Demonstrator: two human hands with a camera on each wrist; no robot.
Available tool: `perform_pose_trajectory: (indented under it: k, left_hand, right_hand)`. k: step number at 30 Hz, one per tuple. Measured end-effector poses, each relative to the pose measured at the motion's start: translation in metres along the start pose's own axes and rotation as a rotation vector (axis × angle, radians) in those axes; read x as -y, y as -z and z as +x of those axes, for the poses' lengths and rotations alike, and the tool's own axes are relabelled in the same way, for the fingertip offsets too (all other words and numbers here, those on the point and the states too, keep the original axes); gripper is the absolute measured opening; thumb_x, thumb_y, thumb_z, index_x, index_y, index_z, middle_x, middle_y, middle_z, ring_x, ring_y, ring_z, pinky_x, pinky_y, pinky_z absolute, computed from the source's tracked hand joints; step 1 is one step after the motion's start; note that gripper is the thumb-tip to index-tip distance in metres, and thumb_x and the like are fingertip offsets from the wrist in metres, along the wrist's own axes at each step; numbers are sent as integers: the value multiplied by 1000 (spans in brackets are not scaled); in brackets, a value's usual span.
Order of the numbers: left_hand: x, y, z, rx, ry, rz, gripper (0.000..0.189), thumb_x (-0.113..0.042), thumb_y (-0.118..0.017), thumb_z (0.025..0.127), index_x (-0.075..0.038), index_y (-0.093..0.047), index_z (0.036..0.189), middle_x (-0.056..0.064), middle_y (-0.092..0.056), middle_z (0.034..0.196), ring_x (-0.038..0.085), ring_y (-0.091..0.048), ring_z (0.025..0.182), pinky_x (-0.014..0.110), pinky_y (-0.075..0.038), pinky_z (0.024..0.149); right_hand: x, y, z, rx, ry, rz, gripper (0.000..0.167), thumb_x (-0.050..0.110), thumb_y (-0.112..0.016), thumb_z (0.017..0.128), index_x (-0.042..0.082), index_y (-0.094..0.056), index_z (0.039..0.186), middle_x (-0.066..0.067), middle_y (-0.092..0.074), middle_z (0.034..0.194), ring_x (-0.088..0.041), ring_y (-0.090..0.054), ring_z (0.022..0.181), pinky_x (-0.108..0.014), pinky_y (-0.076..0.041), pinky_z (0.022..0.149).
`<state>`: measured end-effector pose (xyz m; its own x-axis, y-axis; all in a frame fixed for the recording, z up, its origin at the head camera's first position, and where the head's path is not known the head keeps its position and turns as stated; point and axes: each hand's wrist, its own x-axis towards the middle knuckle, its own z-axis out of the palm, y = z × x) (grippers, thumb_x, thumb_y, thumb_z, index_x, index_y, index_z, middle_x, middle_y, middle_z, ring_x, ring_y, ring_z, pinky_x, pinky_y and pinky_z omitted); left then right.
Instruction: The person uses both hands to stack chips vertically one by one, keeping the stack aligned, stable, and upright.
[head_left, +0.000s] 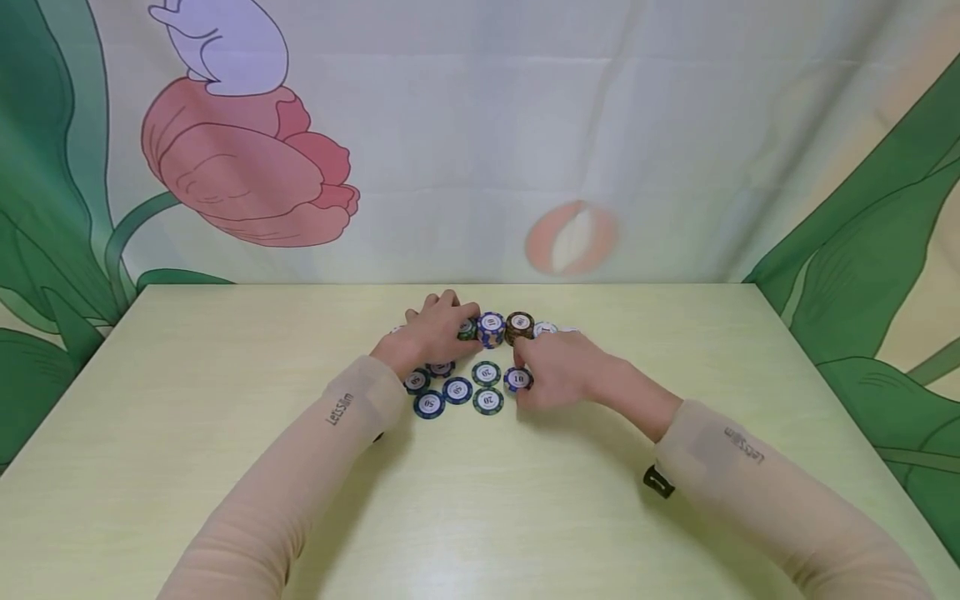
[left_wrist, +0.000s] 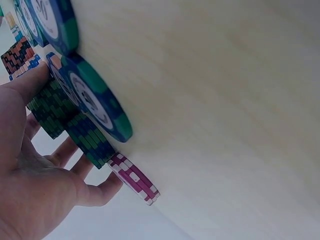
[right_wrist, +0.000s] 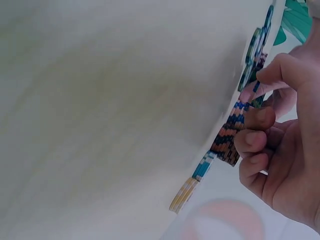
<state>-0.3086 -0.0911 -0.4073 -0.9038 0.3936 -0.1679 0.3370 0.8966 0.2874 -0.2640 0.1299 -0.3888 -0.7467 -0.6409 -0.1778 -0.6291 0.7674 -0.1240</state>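
In the head view, my left hand (head_left: 431, 329) grips a stack of green poker chips (head_left: 467, 330), with the thumb on its near side and fingers behind. In the left wrist view, a blue-green stack (left_wrist: 91, 140) and a magenta-and-white stack (left_wrist: 134, 178) stand beside that hand's fingers. My right hand (head_left: 562, 371) pinches a blue poker chip (head_left: 518, 379) marked 10 between thumb and finger. A blue-and-orange stack (head_left: 491, 330) and a black-and-orange stack (head_left: 520, 327) stand just beyond it.
Several loose chips lie flat in front of the stacks, among them green 20 chips (head_left: 488, 401) and blue 50 chips (head_left: 429, 404). At the row's right end are light-blue chips (right_wrist: 204, 166) and yellow chips (right_wrist: 184, 195). A printed curtain (head_left: 465, 150) hangs behind the table (head_left: 480, 517).
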Motion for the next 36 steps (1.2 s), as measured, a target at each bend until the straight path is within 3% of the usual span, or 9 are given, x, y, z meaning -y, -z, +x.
perform_pose_trajectory:
  k: [14, 25, 36]
  left_hand:
    - [0, 0, -1, 0, 0, 3, 58, -44, -66, 99, -20, -50, 150, 16, -43, 142, 37, -38, 130, 71, -30, 105]
    - [2, -2, 0, -5, -3, 1, 57, -42, -67, 100, -19, -51, 150, 17, -44, 140, 37, -38, 127, 73, -30, 104]
    - [2, -1, 1, -10, -6, 4, 56, -43, -66, 100, -20, -52, 148, 16, -44, 137, 35, -39, 123, 68, -34, 101]
  right_hand:
    - [-5, 7, 24, -194, -27, -30, 35, 34, -70, 81, 9, -58, 103, 1, -59, 74, -16, -55, 60, -32, -42, 50]
    - [-5, 9, 42, -203, -61, -42, 36, 33, -70, 85, 8, -60, 108, -2, -62, 83, -17, -60, 66, -33, -48, 54]
    - [-2, 11, 48, -192, -59, -49, 27, 29, -70, 88, 9, -60, 103, -2, -61, 78, -19, -56, 63, -34, -45, 54]
